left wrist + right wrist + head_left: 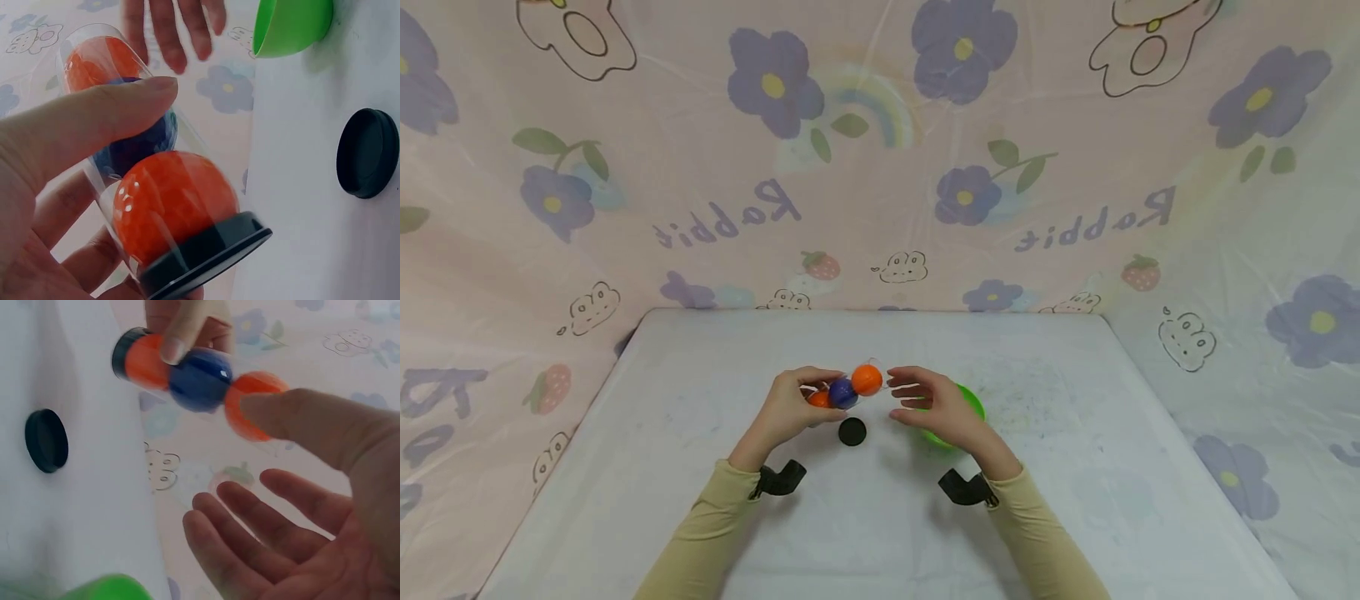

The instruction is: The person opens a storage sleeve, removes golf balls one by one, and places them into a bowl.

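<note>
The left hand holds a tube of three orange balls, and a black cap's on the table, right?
No: the middle ball is blue, the others orange, as the left wrist view shows. The left hand holds the tube and a black cap's on the table.

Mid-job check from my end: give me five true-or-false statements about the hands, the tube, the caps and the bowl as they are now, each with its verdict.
1. The left hand grips the clear tube. True.
2. The tube holds only blue balls. False: one blue ball sits between two orange balls.
3. A loose black cap lies on the table. True.
4. The right hand is gripping the green bowl. False: it holds nothing, and the bowl stands on the table.
5. The fitted black cap is on the tube's end nearer the left hand. True.
</note>
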A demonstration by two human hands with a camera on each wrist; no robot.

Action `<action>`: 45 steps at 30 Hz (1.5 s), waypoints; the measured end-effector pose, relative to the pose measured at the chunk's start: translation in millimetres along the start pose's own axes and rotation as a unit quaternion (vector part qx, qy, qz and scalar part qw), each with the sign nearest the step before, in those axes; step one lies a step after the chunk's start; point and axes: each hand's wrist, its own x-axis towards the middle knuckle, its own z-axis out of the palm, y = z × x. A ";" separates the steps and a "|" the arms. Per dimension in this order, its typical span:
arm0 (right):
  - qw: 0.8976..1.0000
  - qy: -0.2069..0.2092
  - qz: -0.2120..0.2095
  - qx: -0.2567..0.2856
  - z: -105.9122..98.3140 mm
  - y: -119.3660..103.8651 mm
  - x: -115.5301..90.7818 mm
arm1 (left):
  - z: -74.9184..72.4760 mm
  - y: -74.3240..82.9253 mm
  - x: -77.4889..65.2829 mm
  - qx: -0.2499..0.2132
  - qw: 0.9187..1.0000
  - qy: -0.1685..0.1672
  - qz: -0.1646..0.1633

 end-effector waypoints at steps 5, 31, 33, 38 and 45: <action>1.000 0.020 0.008 0.007 -8.1 13.6 1.1 | 5.5 -5.9 5.0 0.009 1.000 -0.003 0.011; 0.994 0.080 0.067 0.025 -10.5 -14.0 -14.2 | 32.8 0.0 15.3 0.055 0.997 -0.016 0.042; 0.994 0.082 0.070 0.028 -11.4 -12.2 -15.0 | 33.9 1.2 15.7 0.059 0.997 -0.016 0.045; 0.993 0.083 0.078 0.037 -15.6 9.3 -13.2 | 35.2 5.1 17.2 0.067 0.996 -0.017 0.051; 0.992 0.089 0.082 0.043 -20.3 27.2 -13.8 | 36.1 7.6 19.9 0.071 0.996 -0.020 0.058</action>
